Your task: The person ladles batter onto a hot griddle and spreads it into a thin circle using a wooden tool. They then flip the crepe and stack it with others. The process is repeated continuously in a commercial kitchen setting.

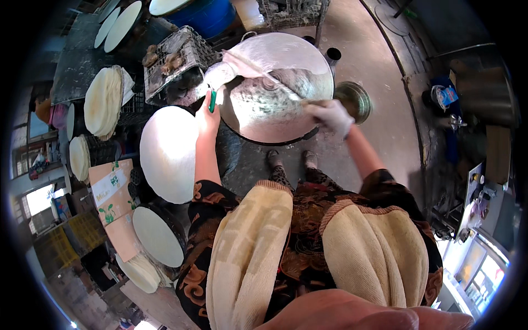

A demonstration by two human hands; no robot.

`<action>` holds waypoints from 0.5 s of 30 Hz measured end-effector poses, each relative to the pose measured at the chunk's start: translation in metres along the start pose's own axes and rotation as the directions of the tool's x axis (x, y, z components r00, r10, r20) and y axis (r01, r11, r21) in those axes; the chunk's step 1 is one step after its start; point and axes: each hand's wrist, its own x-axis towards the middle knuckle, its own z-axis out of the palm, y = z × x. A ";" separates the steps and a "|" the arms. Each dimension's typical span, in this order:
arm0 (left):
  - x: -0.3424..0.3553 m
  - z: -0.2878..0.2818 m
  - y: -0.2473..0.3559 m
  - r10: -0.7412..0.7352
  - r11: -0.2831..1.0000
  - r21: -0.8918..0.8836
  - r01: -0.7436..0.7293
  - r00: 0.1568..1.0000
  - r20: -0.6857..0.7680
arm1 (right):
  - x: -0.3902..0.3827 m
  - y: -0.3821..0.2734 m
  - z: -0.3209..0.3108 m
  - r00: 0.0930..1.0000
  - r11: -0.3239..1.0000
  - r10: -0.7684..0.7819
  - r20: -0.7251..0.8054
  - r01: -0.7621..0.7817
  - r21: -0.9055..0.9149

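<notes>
A large round griddle [256,113] stands in front of me, its far part covered by a pale thin layer [289,52] and its near part dark and mottled. At its left rim my bare left hand [208,116] closes round a green handle [213,101]. A whitish blurred lump [221,73] lies just beyond that hand; its kind is unclear. Over the griddle's right side is my right hand [333,116], in a white glove with the fingers closed. From those fingers a thin pale strip [281,86] slants to the far left; whether it is a stick or a sheet's edge cannot be told.
Left of the griddle stands a big round pale surface [168,154]. A dirty crate [184,55] is at the far left, with stacked flatbreads [103,103] beside it. A metal basin [353,102] stands on the floor to the right, and a blue barrel [206,16] behind.
</notes>
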 end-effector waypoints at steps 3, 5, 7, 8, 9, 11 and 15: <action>-0.017 0.007 0.000 0.018 0.995 -0.101 -0.021 0.999 -0.030 | 0.029 0.016 -0.077 0.995 0.986 0.007 -0.101 0.010 0.165; -0.026 0.008 0.016 -0.044 0.995 -0.090 0.042 0.999 -0.018 | 0.035 -0.002 -0.070 0.997 0.998 0.041 -0.070 -0.045 -0.054; -0.036 0.010 0.025 -0.052 0.997 -0.066 0.051 0.999 -0.014 | 0.036 -0.009 -0.043 0.998 0.965 -0.048 0.052 0.060 -0.254; -0.042 0.009 0.031 -0.124 0.991 -0.047 0.124 0.992 0.010 | 0.028 -0.011 -0.023 0.989 0.937 -0.100 0.106 0.130 -0.324; -0.047 0.007 0.039 -0.195 0.980 -0.030 0.196 0.980 0.030 | 0.013 -0.018 -0.009 0.992 0.962 0.030 0.119 0.004 -0.275; -0.063 0.003 0.043 -0.199 0.980 -0.030 0.197 0.978 -0.059 | 0.008 -0.018 -0.006 0.969 0.977 0.107 0.224 -0.061 -0.204; -0.094 -0.001 0.040 -0.204 0.979 -0.028 0.202 0.966 -0.157 | 0.049 -0.039 -0.074 0.973 0.968 0.065 0.221 -0.007 -0.253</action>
